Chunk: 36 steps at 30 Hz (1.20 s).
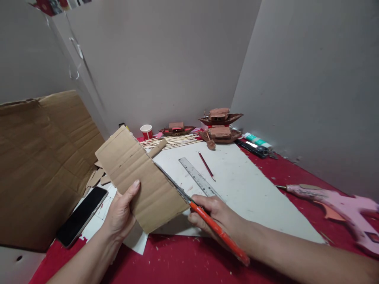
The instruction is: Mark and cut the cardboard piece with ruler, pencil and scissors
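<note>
A rectangular piece of brown cardboard (145, 181) is held up at a tilt over the table. My left hand (122, 209) grips its lower left edge, with the thumb on the front face and the fingers hidden behind. My right hand (211, 217) is closed on scissors with an orange-red handle (219, 230). Their grey blades (173, 183) lie along the right edge of the cardboard. Just beyond the right hand, a clear ruler (197, 175) and a dark red pencil (207, 166) rest on the white sheet (251, 193).
A large cardboard sheet (44, 165) stands left, beside a phone (82, 216). Model boats (220, 134), thin sticks (174, 141) and a paper cup (146, 131) are at the back. A pink glue gun (334, 205) and a tube (257, 140) lie right.
</note>
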Each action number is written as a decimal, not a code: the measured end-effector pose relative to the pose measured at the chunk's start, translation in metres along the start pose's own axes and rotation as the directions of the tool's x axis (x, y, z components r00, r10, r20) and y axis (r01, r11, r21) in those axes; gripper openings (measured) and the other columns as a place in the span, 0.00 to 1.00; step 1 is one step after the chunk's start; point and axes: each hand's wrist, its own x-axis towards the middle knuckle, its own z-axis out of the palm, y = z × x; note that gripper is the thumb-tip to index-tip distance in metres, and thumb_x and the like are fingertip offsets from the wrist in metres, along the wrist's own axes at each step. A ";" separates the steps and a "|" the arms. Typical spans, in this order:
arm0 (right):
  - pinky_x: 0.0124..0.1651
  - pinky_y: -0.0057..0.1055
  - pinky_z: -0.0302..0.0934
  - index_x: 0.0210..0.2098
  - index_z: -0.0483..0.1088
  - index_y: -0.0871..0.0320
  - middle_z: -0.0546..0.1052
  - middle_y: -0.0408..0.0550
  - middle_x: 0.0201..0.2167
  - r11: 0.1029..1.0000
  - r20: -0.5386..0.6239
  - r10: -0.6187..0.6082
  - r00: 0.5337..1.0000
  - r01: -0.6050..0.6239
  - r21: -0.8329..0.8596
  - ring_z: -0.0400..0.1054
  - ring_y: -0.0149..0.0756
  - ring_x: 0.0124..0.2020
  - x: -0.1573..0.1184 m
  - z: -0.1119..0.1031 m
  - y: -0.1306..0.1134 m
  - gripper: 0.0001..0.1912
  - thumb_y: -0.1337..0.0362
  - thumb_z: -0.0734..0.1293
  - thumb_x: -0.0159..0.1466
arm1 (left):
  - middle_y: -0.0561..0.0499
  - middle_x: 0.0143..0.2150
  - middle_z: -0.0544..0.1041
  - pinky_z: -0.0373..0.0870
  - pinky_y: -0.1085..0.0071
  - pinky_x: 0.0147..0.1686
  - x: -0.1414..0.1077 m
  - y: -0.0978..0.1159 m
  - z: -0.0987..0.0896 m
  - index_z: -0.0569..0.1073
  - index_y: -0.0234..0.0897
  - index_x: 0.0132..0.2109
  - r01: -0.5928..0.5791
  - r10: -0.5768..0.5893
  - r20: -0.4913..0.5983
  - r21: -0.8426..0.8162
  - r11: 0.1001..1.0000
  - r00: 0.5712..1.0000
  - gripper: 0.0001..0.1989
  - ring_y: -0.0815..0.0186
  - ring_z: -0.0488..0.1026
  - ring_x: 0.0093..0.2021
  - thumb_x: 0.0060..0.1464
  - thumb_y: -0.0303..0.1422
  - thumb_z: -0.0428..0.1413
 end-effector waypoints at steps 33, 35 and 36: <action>0.32 0.30 0.61 0.33 0.62 0.55 0.65 0.43 0.24 0.976 0.096 -0.165 0.982 0.177 -0.125 0.59 0.34 0.26 0.008 -0.014 -0.001 0.26 0.39 0.52 0.69 | 0.44 0.40 0.84 0.75 0.53 0.53 -0.012 0.009 0.002 0.78 0.38 0.49 0.146 -0.142 0.037 -0.149 0.978 0.989 0.20 0.48 0.79 0.49 0.49 0.35 0.67; 0.36 0.31 0.63 0.33 0.65 0.56 0.68 0.45 0.27 0.966 0.067 -0.187 0.980 0.196 -0.167 0.62 0.35 0.29 0.006 -0.010 -0.001 0.25 0.41 0.54 0.69 | 0.44 0.45 0.83 0.75 0.54 0.53 -0.013 0.005 0.003 0.75 0.40 0.55 0.127 -0.120 0.058 -0.138 0.982 0.991 0.26 0.48 0.79 0.50 0.48 0.35 0.68; 0.37 0.31 0.63 0.34 0.65 0.56 0.69 0.45 0.28 0.965 0.051 -0.185 0.981 0.191 -0.181 0.63 0.35 0.29 0.005 -0.009 -0.001 0.24 0.42 0.55 0.69 | 0.44 0.47 0.83 0.75 0.54 0.52 -0.013 0.003 0.003 0.74 0.40 0.57 0.122 -0.115 0.063 -0.132 0.984 0.991 0.29 0.49 0.79 0.50 0.47 0.36 0.68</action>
